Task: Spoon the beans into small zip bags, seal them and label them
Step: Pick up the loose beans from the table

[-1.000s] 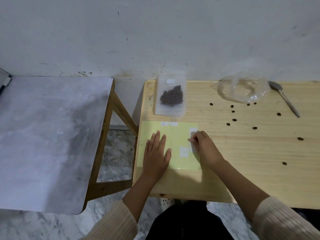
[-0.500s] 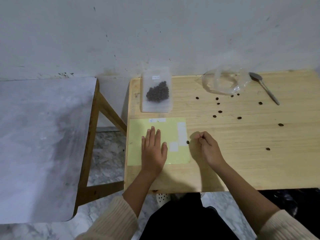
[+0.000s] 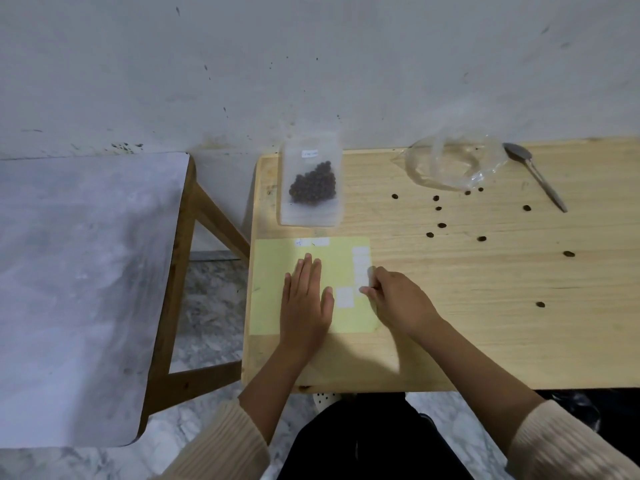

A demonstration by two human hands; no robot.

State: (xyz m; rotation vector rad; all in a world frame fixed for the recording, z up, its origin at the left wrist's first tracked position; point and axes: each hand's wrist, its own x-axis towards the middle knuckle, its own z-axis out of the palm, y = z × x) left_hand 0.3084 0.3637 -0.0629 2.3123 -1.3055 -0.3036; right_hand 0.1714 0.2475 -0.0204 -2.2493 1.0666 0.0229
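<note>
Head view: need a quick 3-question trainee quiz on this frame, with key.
1. True or false: the left hand lies flat on the pale yellow label sheet.
2. Where is the grey metal spoon? A) under the left hand B) on the light wooden table, right of the crumpled clear plastic bag C) inside that bag
3. Which hand's fingertips pinch at the white labels along the sheet's right edge?
Key: 1 true; 2 B; 3 the right hand.
</note>
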